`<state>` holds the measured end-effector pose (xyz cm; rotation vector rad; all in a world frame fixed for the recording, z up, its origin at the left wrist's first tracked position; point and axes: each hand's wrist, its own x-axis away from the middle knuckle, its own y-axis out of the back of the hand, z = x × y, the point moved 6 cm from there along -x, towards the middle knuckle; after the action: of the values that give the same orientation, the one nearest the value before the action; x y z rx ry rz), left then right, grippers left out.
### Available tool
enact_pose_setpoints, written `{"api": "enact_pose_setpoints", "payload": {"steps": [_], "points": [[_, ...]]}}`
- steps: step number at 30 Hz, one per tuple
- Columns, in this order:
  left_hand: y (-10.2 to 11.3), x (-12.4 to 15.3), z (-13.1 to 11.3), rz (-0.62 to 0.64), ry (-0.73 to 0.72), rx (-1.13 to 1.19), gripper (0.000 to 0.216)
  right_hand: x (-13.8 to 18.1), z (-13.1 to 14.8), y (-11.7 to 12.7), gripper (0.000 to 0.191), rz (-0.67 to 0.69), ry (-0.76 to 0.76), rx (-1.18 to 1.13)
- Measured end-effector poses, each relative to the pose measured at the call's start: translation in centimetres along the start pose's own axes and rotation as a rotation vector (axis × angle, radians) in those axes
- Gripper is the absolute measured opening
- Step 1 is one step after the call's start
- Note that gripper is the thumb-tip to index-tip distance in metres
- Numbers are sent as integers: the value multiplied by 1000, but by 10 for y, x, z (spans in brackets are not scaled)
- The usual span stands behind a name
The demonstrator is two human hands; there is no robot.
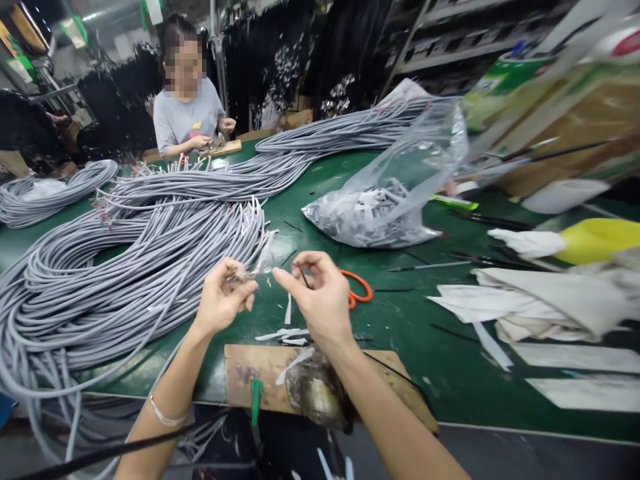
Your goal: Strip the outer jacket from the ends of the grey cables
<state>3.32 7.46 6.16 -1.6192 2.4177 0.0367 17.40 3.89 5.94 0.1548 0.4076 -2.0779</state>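
Note:
My left hand [223, 298] pinches the end of a grey cable [175, 287] together with a small clear plastic piece [261, 263], above the green table [400, 320]. My right hand [320, 293] is held close beside it, fingers curled around a thin black cable tie [303, 275] that runs back along my forearm. A large heap of grey cables [125, 247] lies to the left of my hands. Orange-handled scissors [361, 291] lie just behind my right hand. Below my wrists sits a worn wooden board [250, 377] at the table's front edge.
A clear plastic bag of white scraps [385, 207] lies behind the scissors. White paper strips [525, 307] and black ties [430, 267] cover the right side. Cardboard boxes [560, 127] stand at far right. A person in a grey shirt [187, 120] works across the table.

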Motion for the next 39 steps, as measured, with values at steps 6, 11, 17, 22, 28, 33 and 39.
{"api": "enact_pose_setpoints", "payload": {"steps": [6,11,17,22,28,33,39], "points": [[-10,2,3,154,101,146,50,4,-12,-26,54,427,-397,-334],[-14,4,11,206,247,251,52,3,-14,-23,50,364,-420,-365],[-22,5,18,65,343,359,55,-2,-20,-13,35,101,-299,-320],[-23,0,26,-106,302,379,50,-2,-17,-10,32,-5,-148,-372],[-14,-3,31,-206,280,421,46,8,-2,-25,27,370,-47,-361],[-7,-1,25,-211,224,392,46,18,16,-20,25,478,186,-187],[-3,1,17,-164,108,254,37,19,30,-14,17,147,550,420]]}}
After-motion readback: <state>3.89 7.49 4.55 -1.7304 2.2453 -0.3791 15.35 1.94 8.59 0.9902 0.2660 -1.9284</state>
